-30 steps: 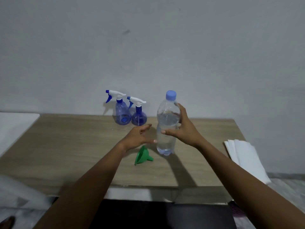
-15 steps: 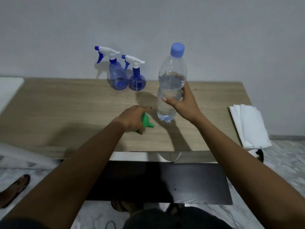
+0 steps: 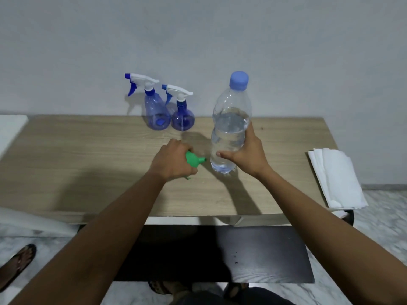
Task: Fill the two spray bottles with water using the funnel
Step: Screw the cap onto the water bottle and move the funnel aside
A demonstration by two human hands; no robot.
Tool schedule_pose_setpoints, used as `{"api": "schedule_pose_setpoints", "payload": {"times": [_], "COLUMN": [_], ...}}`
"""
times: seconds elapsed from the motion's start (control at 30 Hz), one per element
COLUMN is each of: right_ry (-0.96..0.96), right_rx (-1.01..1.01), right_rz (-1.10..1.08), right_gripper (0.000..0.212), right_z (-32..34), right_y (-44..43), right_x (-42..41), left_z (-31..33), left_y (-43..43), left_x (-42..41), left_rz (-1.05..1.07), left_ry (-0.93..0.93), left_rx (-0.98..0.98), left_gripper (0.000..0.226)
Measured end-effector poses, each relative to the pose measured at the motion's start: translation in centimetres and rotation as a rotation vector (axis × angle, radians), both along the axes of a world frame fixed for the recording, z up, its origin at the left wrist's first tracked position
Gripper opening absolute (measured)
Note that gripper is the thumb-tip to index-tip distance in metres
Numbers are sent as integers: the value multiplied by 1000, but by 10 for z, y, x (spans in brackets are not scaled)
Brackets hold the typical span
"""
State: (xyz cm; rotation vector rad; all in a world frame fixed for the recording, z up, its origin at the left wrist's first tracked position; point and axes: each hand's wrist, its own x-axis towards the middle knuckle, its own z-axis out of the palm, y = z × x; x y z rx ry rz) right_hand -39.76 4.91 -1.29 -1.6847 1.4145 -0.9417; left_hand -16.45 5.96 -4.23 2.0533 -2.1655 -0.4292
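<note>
The left hand [image 3: 174,160] grips the small green plastic funnel [image 3: 193,160], spout pointing right. The right hand [image 3: 246,155] holds the clear capped water bottle [image 3: 230,128] upright. Both blue spray bottles [image 3: 157,111] stand beyond, nearer the left hand.

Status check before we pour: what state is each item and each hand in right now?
water bottle: cap on, upright, partly full, held by the right hand.
funnel: spout pointing sideways, gripped by the left hand.
taller spray bottle: upright, trigger head on, untouched.
shorter spray bottle: upright, trigger head on, untouched.
left hand: curled over the funnel.
right hand: wrapped round the water bottle.
paper towels: stacked flat, untouched.
</note>
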Motion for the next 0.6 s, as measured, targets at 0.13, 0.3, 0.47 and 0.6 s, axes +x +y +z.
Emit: {"api": "schedule_pose_setpoints", "payload": {"times": [0.13,0.3,0.47,0.6], "right_ry": [18,36,16,25], "right_rx": [-25,-53,-106,-134], "right_rz": [-33,-124,-206,-223], "right_gripper": [96,92,87,85], "right_z": [-4,-2,2,-1], "right_y": [-15,-49,-88,-117], "right_x": [3,5,0,-4], "left_z": [-3,-4,-3,-24], "left_y": [-13,-36,-63,-96], "left_x": [-2,-28,-63,-79], "left_rz": [147,355,456,523], "left_ry": [97,205,257,175], "left_rx": [-123,-223,-247,-178], "left_gripper": [61,50,40,46]}}
